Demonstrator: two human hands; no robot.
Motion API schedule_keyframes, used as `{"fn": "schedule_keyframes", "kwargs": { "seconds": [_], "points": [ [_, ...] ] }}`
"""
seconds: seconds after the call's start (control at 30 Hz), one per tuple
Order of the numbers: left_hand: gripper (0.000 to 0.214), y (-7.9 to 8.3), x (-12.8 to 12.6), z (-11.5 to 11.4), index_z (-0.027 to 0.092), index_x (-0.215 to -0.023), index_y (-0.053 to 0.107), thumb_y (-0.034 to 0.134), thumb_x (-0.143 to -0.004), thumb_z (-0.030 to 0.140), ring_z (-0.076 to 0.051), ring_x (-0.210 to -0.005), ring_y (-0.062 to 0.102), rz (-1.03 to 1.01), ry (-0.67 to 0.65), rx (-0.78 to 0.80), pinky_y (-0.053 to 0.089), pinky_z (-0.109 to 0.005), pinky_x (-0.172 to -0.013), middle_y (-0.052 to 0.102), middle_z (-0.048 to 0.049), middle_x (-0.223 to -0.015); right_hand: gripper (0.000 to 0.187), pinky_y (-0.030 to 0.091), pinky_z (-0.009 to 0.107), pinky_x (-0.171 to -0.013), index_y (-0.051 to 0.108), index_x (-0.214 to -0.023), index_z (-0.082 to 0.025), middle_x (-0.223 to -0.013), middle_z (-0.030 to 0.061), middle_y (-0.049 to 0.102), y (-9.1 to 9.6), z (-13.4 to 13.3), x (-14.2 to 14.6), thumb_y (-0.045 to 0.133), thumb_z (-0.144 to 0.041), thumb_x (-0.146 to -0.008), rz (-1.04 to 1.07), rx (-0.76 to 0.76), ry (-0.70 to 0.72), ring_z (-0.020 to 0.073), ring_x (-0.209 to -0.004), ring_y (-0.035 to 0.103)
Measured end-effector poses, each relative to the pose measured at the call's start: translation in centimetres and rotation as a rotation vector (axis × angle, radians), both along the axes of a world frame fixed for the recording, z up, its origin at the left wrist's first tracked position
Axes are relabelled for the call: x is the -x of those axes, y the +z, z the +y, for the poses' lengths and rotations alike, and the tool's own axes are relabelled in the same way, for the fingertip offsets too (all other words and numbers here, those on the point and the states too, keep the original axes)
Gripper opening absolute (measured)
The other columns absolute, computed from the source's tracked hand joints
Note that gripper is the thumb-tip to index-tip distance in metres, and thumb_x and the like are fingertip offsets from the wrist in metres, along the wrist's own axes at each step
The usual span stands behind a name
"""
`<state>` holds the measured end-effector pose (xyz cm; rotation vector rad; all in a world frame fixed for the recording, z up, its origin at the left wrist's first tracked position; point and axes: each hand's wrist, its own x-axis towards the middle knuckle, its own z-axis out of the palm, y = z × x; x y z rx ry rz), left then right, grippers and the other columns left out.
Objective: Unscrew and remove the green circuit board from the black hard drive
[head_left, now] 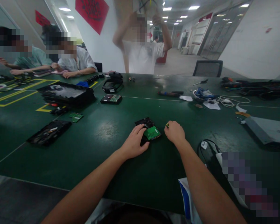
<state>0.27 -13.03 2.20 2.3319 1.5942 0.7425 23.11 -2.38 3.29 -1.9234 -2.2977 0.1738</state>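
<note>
In front of me on the green table lies a black hard drive [148, 122] with a green circuit board [152, 133] on its upper side. My left hand [134, 141] grips the drive from the left, fingers over its far side and thumb at the near edge. Just right of the drive, apart from it, my right hand [175, 132] is closed in a fist. A small yellow-and-black end [167, 125] pokes out of that fist, perhaps a tool handle; the rest is hidden by the fingers.
To the left are a black casing [50, 132], a loose green board [76, 117], a large black tray [67, 93] and another hard drive [111, 99]. Cables [204, 95] and a grey metal box [268, 129] lie right. Several people sit or stand across the table.
</note>
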Motion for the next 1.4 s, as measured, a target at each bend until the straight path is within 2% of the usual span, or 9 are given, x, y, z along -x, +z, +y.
{"fn": "schedule_keyframes", "kwargs": {
  "seconds": [0.17, 0.3, 0.47, 0.67, 0.73, 0.87, 0.93, 1.4],
  "points": [
    [0.067, 0.9, 2.5, 2.0, 0.019, -0.146, 0.048, 0.07, -0.086, 0.038, -0.03, -0.151, 0.037, -0.057, -0.174, 0.098, 0.033, -0.049, -0.126, 0.041, -0.0151, -0.16, 0.026, 0.044, 0.032, -0.07, 0.066, -0.109, -0.014, -0.106, 0.0153, 0.066, 0.1, 0.1, 0.2, 0.049, -0.03, -0.099, -0.002, -0.001, 0.008, 0.0256, -0.093, 0.067],
    [0.07, 0.9, 2.8, 2.5, 0.018, -0.148, 0.047, 0.072, -0.084, 0.036, -0.029, -0.152, 0.036, -0.095, -0.246, 0.124, 0.032, -0.047, -0.126, 0.038, -0.0163, -0.162, 0.023, 0.043, 0.032, -0.068, 0.066, -0.105, -0.014, -0.104, 0.014, 0.066, 0.1, 0.2, 0.6, 0.051, -0.03, -0.097, 0.002, -0.008, 0.023, 0.0254, -0.089, 0.066],
    [0.066, 0.4, 2.2, 2.1, 0.022, -0.149, 0.047, 0.066, -0.092, 0.05, -0.029, -0.154, 0.032, -0.095, -0.165, 0.126, 0.032, -0.05, -0.126, 0.035, -0.0129, -0.165, 0.021, 0.043, 0.031, -0.07, 0.067, -0.105, -0.017, -0.105, 0.0123, 0.066, 0.0, 0.1, 0.5, 0.051, -0.028, -0.098, 0.019, -0.027, 0.058, 0.0233, -0.088, 0.065],
    [0.059, -0.3, 1.9, 2.0, 0.024, -0.15, 0.046, 0.057, -0.098, 0.049, -0.026, -0.156, 0.03, -0.077, -0.119, 0.103, 0.032, -0.049, -0.126, 0.036, -0.0108, -0.166, 0.019, 0.044, 0.031, -0.077, 0.068, -0.105, -0.019, -0.105, 0.0105, 0.067, 0.4, 0.0, 0.1, 0.052, -0.029, -0.1, 0.05, -0.042, 0.098, 0.022, -0.091, 0.064],
    [0.061, -0.4, 2.0, 2.1, 0.023, -0.151, 0.046, 0.058, -0.098, 0.05, -0.025, -0.156, 0.03, -0.08, -0.117, 0.1, 0.031, -0.048, -0.126, 0.037, -0.0105, -0.165, 0.019, 0.044, 0.031, -0.081, 0.068, -0.104, -0.021, -0.106, 0.0087, 0.067, 0.6, -0.1, 0.1, 0.051, -0.029, -0.101, 0.093, -0.07, 0.155, 0.0209, -0.093, 0.063],
    [0.063, -0.5, 1.9, 2.2, 0.023, -0.151, 0.046, 0.06, -0.096, 0.05, -0.025, -0.156, 0.03, -0.091, -0.115, 0.087, 0.031, -0.047, -0.127, 0.039, -0.0103, -0.164, 0.016, 0.044, 0.029, -0.087, 0.067, -0.101, -0.021, -0.103, 0.0063, 0.067, 0.8, -0.4, 0.4, 0.053, -0.027, -0.1, 0.229, -0.119, 0.363, 0.0189, -0.095, 0.061],
    [0.062, -0.6, 1.9, 2.3, 0.022, -0.151, 0.047, 0.06, -0.097, 0.05, -0.024, -0.155, 0.031, -0.091, -0.114, 0.081, 0.031, -0.046, -0.127, 0.04, -0.0104, -0.164, 0.015, 0.044, 0.028, -0.087, 0.067, -0.101, -0.021, -0.103, 0.0059, 0.067, 0.8, -0.5, 0.6, 0.053, -0.026, -0.1, 0.25, -0.112, 0.41, 0.0184, -0.094, 0.061],
    [0.059, -0.3, 1.9, 2.2, 0.022, -0.149, 0.05, 0.059, -0.097, 0.05, -0.025, -0.155, 0.031, -0.083, -0.13, 0.084, 0.032, -0.047, -0.126, 0.039, -0.0102, -0.165, 0.017, 0.044, 0.029, -0.09, 0.068, -0.103, -0.021, -0.105, 0.0065, 0.069, 0.8, -0.7, 0.9, 0.051, -0.027, -0.101, 0.217, -0.051, 0.384, 0.0185, -0.096, 0.063]
  ]
}}
